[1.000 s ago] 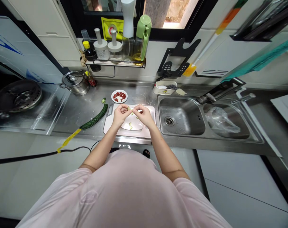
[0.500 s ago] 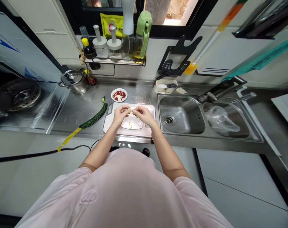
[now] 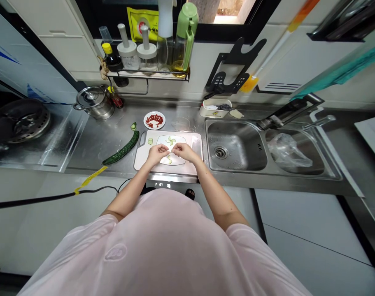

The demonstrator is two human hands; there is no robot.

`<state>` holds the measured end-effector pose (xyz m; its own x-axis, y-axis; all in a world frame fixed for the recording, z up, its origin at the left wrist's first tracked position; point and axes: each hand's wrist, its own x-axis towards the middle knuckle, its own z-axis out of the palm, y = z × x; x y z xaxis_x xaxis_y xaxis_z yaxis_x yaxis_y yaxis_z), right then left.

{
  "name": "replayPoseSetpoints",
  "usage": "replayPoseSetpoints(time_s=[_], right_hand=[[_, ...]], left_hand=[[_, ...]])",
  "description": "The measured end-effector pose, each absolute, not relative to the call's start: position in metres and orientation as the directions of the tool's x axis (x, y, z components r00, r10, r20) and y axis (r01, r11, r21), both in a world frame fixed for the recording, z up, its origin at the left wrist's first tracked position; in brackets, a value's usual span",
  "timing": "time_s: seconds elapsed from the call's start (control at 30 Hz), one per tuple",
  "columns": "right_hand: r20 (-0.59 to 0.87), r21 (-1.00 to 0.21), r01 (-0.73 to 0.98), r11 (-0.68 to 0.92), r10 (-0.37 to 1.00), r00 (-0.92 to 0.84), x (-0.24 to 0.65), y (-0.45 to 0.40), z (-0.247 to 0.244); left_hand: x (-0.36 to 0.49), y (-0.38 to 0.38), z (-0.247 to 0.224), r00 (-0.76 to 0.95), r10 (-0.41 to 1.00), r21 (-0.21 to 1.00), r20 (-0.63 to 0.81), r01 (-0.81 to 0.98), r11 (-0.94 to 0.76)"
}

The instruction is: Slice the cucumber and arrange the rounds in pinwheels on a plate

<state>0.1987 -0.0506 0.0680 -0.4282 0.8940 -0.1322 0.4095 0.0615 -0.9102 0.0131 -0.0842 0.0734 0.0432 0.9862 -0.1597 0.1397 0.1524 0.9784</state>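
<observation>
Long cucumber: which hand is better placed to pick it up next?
Left, I'd judge. The long cucumber lies left of the cutting board, nearer the left hand; the right hand would have to cross over.

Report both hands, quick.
Left hand: fingertips pinched closed over the white plate; too small to tell if holding anything.
Right hand: also pinched closed; contents cannot be told.

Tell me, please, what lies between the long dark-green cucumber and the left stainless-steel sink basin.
In the head view, a pale pink cutting board bearing pale green slices lies there, under the left hand and right hand.
</observation>
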Motion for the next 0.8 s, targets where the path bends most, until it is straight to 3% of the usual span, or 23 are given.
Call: replayPoseSetpoints(time_s=[0.4,0.8], right_hand=[[-0.209,-0.756,0.645,0.114,0.891,-0.403,0.193,-0.062,0.035],[-0.271,-0.619,0.769,0.161,0.875,-0.401,0.186,-0.066,0.037]], left_hand=[[0.009,-0.09,0.049,0.137,0.964,0.763,-0.229,0.64,0.09],[0.02,-0.095,0.049,0.126,0.962,0.583,-0.243,0.811,0.041]])
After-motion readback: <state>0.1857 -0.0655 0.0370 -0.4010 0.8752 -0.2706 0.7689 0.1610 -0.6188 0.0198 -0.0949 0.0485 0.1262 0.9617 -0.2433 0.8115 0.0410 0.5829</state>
